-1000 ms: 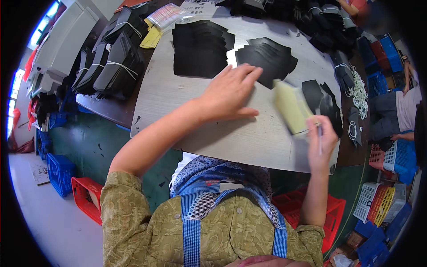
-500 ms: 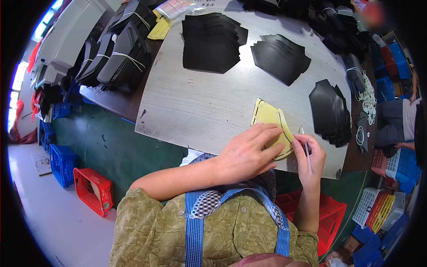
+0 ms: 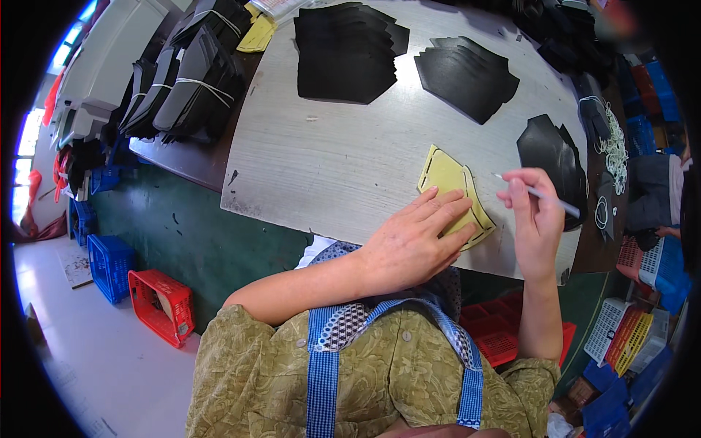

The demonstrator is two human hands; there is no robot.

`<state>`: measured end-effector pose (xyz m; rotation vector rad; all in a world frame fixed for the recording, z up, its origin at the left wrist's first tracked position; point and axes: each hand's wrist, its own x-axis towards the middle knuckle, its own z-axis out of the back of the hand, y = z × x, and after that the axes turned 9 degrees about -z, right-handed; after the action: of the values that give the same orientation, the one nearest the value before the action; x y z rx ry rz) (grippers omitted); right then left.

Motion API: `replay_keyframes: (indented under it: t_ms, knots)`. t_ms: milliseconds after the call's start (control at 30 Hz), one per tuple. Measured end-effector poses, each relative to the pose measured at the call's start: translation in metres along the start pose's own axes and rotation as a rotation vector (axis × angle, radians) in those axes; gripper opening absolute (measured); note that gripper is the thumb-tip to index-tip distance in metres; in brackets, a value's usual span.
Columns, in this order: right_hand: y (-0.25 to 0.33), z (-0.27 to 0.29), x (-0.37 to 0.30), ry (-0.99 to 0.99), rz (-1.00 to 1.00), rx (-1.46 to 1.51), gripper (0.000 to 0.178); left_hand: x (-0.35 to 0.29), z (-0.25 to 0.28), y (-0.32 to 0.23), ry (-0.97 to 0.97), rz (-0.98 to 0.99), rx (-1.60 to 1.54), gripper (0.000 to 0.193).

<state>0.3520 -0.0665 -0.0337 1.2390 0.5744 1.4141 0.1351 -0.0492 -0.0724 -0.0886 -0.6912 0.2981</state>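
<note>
Here the left hand (image 3: 409,244) presses flat, fingers spread, the yellow template (image 3: 445,179) angled away-left; right hand (image 3: 537,219) pinches a pen (image 3: 544,195).

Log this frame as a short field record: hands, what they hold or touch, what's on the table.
left hand: flat, pressing on yellow template
right hand: pinching a thin silver pen, tip near the template's upper edge
template: lies on grey table, near its front edge
other items: three stacks of black cut pieces farther back; banded black bundles at left
</note>
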Motion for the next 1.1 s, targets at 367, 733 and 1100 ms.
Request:
replay_keyframes:
  t_ms: [367, 733, 1100]
  knots:
    - [0.005, -0.026, 0.011, 0.111, 0.071, -0.080, 0.027, -0.010, -0.001, 0.005, 0.044, -0.040, 0.050, 0.038]
    - [-0.008, -0.017, 0.038, 0.067, 0.133, -0.383, 0.020, -0.003, -0.005, 0.003, 0.070, -0.025, 0.089, 0.039]
    - [-0.013, 0.013, -0.033, 0.166, 0.376, -0.457, 0.015, 0.022, 0.012, 0.015, 0.086, -0.065, 0.150, 0.027]
